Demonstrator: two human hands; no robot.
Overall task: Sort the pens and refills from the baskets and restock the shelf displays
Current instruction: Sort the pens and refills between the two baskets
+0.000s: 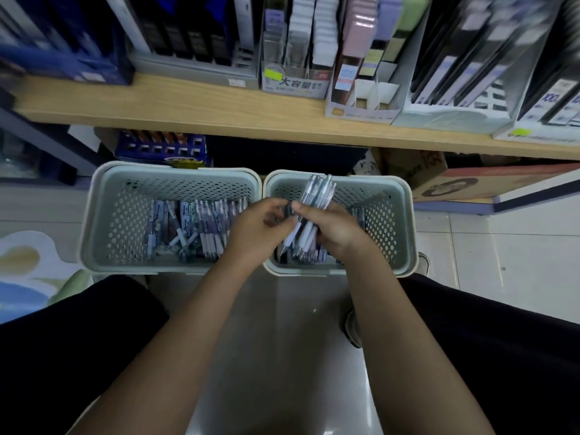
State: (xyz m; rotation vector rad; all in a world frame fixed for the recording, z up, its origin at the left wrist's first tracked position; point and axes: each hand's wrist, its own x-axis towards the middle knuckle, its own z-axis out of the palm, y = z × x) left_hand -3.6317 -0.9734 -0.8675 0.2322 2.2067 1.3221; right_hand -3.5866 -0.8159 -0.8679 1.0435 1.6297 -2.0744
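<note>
Right hand (332, 229) grips pen bundle (309, 211); left hand (260, 227) seemingly pinching it.

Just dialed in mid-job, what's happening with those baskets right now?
A person crouches before two pale green perforated baskets on the floor below a wooden shelf of stationery displays. The right hand grips a bundle of pens over the right basket, while the left hand pinches at the bundle, apparently adding or straightening one. The left basket holds loose pens and refills. Nothing is being placed on the shelf yet.
</note>
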